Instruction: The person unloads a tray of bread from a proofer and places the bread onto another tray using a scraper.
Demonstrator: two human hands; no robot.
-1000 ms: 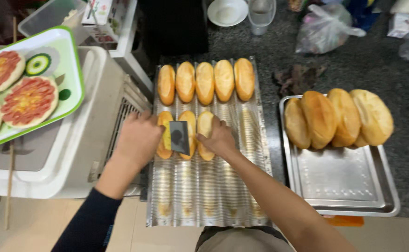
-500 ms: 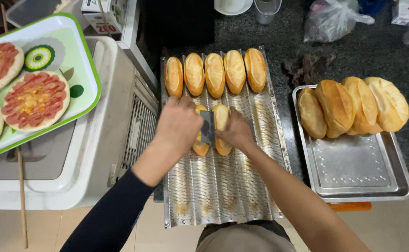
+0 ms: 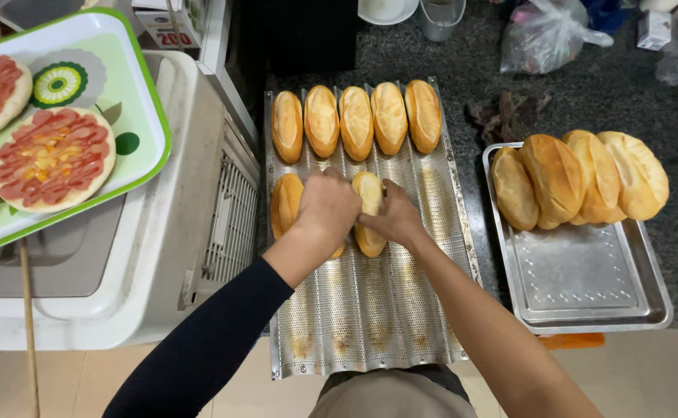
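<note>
Both hands, left hand (image 3: 326,207) and right hand (image 3: 394,220), grip a bread roll (image 3: 369,203) on the perforated tray (image 3: 370,325).

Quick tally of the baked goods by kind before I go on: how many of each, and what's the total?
Small loaves on the perforated tray: 8, counting one mostly hidden under the left hand
Large loaves on the flat metal pan: 4
Topped flatbreads on the green tray: 3
Total: 15

Bread rolls (image 3: 354,120) lie on the ridged tray (image 3: 370,325), pan (image 3: 586,286) right.

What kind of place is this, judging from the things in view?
Probably a small bakery or food stall: a perforated baking tray with bread rolls, a metal tray of loaves, and small pizzas nearby.
</note>
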